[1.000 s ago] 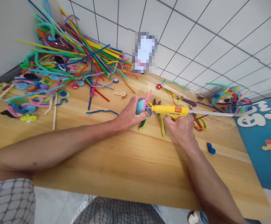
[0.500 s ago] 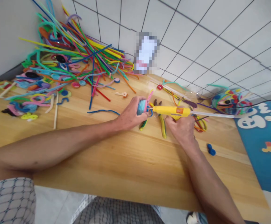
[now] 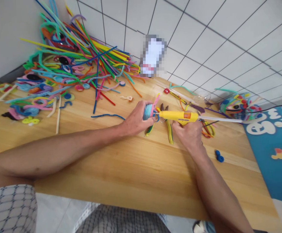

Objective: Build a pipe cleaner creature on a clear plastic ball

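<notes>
My left hand [image 3: 138, 119] is closed round a light-blue and pink pipe-cleaner piece [image 3: 147, 112], with a pink and yellow stem standing up from it. In my right hand [image 3: 190, 133] is a yellow hot glue gun [image 3: 177, 115], gripped by its handle. Its metal nozzle points left and meets the right side of the piece; whether glue is coming out is too small to see. A clear glue stick [image 3: 220, 119] juts from the gun's back end. Beneath the hands lie pliers [image 3: 169, 131] with yellow-green handles, partly hidden.
Many loose pipe cleaners [image 3: 99, 61] and coiled pieces cover the back left. A phone [image 3: 153, 56] leans on the tiled wall. At right are a decorated colourful piece [image 3: 238, 105], a small blue coil [image 3: 219, 156] and a blue printed mat [image 3: 272, 145].
Hands, glue gun and pipe-cleaner piece keep nearly the same place. The whole view has shifted very slightly.
</notes>
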Tool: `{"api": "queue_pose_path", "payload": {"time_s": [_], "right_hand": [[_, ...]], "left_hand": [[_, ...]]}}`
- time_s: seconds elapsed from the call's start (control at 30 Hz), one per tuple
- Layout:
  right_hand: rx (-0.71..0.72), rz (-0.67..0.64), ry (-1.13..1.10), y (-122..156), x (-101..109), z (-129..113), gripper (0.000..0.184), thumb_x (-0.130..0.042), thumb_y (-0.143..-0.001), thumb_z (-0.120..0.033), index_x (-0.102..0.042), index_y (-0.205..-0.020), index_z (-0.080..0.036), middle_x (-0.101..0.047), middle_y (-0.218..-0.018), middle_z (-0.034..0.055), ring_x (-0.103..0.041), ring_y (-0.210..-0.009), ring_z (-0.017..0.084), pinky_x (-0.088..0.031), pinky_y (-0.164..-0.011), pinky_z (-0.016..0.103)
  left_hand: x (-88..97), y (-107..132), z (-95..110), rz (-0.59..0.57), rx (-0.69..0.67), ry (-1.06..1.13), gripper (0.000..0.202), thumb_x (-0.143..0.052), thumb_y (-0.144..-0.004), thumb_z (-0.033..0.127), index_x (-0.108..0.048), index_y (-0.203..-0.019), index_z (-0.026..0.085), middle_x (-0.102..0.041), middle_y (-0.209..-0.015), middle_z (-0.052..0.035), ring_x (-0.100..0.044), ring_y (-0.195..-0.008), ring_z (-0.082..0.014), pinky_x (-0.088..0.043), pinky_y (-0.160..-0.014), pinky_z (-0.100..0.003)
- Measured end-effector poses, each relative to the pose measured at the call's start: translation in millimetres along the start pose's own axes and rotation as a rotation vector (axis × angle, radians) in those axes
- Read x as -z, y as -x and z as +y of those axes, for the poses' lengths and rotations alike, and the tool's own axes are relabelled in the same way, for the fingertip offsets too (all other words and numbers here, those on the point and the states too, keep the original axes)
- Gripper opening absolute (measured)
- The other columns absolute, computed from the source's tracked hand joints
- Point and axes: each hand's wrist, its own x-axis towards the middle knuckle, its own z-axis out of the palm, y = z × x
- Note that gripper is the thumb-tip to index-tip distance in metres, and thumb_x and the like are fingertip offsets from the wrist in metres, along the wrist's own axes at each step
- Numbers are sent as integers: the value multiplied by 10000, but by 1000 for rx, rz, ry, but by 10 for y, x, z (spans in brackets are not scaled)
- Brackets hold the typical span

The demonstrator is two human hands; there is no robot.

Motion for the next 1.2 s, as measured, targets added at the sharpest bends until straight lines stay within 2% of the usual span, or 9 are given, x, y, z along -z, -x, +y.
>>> {"api": "queue_pose_path", "payload": {"time_s": [0.13, 0.37, 0.53, 0.7, 0.93, 1.2], "right_hand": [[-43, -9, 48, -8, 8, -9, 85, -618, -784, -282, -563, -847, -298, -655, -655, 17, -674, -655, 277, -586, -693, 406], [-14, 4, 17, 13, -25, -4, 188, -618, -778, -263, -632, -965, -258, -736, -784, 67, -729, -750, 297, -625, -762, 425], [-1, 33, 55, 14, -33, 5, 118, -603, -805, -282, -624, -920, -264, -690, -712, 38, -706, -681, 279, -602, -709, 406], [-15, 32, 39, 17, -39, 3, 155, -609, -783, -283, -616, -937, -267, -721, -762, 52, -726, -729, 286, -623, -743, 415], [-29, -22, 45, 1, 14, 26, 159, -619, -754, -267, -594, -910, -284, -699, -722, 37, -707, -704, 293, -613, -720, 417], [-1, 25, 29, 15, -14, -18, 110, -595, -798, -302, -615, -904, -281, -733, -764, 53, -743, -745, 296, -628, -740, 416]], "left_hand": [[-4, 0, -19, 5, -10, 1, 554, -783, -979, 364, -530, -1459, 252, -657, -1474, -153, -663, -1394, -345, -559, -1261, -599], [-23, -5, 6, 12, 11, 5, 559, -792, -978, 370, -529, -1455, 244, -659, -1458, -153, -663, -1389, -340, -557, -1261, -591], [-12, -4, 25, 4, 9, 3, 556, -778, -967, 347, -527, -1449, 229, -652, -1467, -166, -659, -1387, -349, -556, -1254, -600], [-6, -2, 28, 9, 18, 3, 550, -792, -970, 365, -546, -1446, 243, -664, -1466, -154, -672, -1369, -346, -561, -1248, -590], [-10, -5, 13, 19, 2, 14, 546, -799, -973, 378, -556, -1441, 236, -671, -1461, -155, -667, -1395, -342, -555, -1262, -575], [-4, -2, -2, 7, 11, 9, 560, -798, -969, 377, -547, -1450, 240, -663, -1489, -170, -677, -1378, -352, -562, -1249, -598]]}}
